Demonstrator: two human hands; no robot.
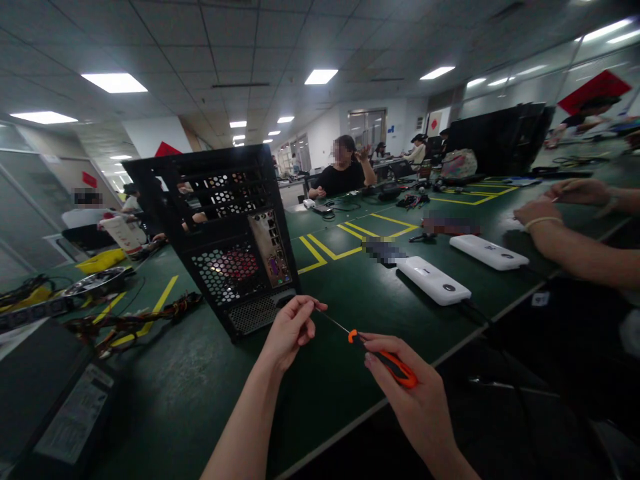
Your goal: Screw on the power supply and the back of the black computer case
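My right hand [413, 393] is wrapped round the black and orange handle of a screwdriver [395, 367], whose thin shaft points up and left. At the shaft's tip, the fingers of my left hand [293, 330] are pinched together. Whatever sits between them is too small to make out. Just behind my left hand stands a black computer case [225, 240], upright, its rear side facing me. It has a honeycomb vent, a metal port plate [274, 250] and open slots near the top.
White power banks [434, 280] with cables lie to the right on the green table [185, 387]. A dark power supply box [55, 393] and bundled cables [135, 317] are at left. A co-worker's hands [555, 203] are at far right; another person [345, 170] sits across.
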